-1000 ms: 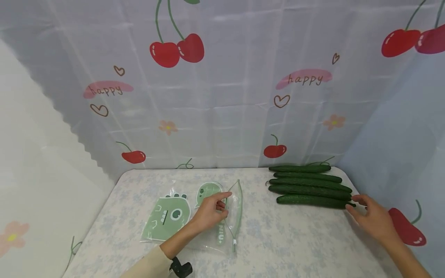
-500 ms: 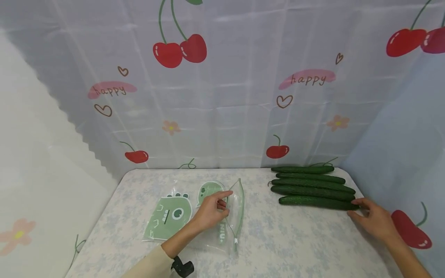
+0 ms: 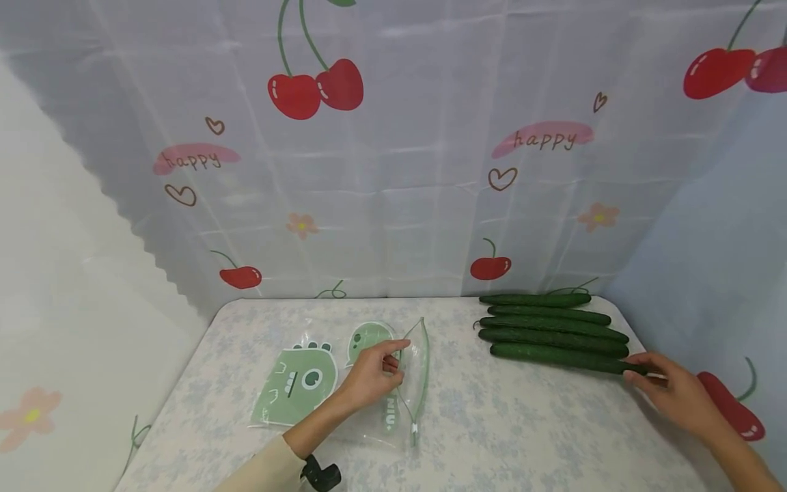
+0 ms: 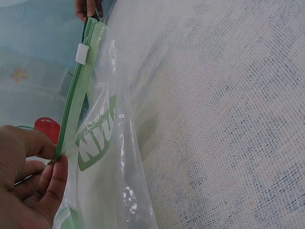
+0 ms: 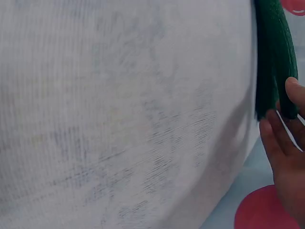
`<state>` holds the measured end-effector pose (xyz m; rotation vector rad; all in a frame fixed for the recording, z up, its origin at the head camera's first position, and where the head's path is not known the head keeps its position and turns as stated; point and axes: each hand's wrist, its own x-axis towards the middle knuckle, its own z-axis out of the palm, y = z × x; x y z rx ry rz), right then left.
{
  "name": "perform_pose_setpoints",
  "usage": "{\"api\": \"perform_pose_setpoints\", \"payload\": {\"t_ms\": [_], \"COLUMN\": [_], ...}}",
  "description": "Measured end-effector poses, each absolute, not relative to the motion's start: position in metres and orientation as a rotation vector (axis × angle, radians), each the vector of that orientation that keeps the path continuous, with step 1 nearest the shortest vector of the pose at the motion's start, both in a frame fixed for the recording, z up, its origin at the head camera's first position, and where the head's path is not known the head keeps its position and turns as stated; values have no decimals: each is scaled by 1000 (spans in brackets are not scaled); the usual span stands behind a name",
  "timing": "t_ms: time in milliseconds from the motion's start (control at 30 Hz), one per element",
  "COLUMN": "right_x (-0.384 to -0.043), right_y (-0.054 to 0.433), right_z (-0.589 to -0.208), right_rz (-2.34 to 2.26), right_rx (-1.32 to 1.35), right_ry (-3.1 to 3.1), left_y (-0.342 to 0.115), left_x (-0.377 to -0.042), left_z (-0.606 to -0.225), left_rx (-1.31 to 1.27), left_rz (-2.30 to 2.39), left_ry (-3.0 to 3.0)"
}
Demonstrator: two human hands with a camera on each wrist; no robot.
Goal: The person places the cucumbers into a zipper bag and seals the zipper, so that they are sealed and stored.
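A clear zip bag (image 3: 295, 393) with green cartoon prints lies on the left half of the table, its mouth gaping to the right. My left hand (image 3: 369, 372) pinches the bag's green zip edge; the left wrist view shows thumb and fingers (image 4: 57, 183) on the strip, with a white slider (image 4: 82, 53) farther along. At the right, my right hand (image 3: 676, 389) holds the stem end of the nearest cucumber (image 3: 553, 355). That end sits slightly raised. In the right wrist view, the thumb (image 5: 294, 88) presses on the cucumber (image 5: 280, 43), and the other fingers are underneath.
Several more cucumbers (image 3: 547, 321) lie side by side behind the held one, toward the back right corner. The table (image 3: 479, 424) has a pale floral cloth. A curtain (image 3: 393, 150) with cherry prints hangs behind it and along the sides.
My right hand has closed on the nearest cucumber's end and moved slightly right, swinging that end toward me, away from the row. The left hand stays at the bag's edge.
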<state>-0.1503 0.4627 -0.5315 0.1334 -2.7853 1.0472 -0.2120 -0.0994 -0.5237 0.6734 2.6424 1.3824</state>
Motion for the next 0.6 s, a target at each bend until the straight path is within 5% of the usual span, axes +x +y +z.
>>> {"api": "perform_pose_setpoints", "payload": {"t_ms": [200,600], "right_x": [-138,-134], "right_y": [453,437], "right_z": [-500,-492], "right_rz": [1763,2270], "right_rx": [-164,-32], "right_ry": [-2637,-2155], "left_y": [-98,-98], "left_x": [-214,-211], "left_z": [-524,-521], "left_rx": [702,691], "left_rz": [1384,1383], "left_ry": [2643,2637]}}
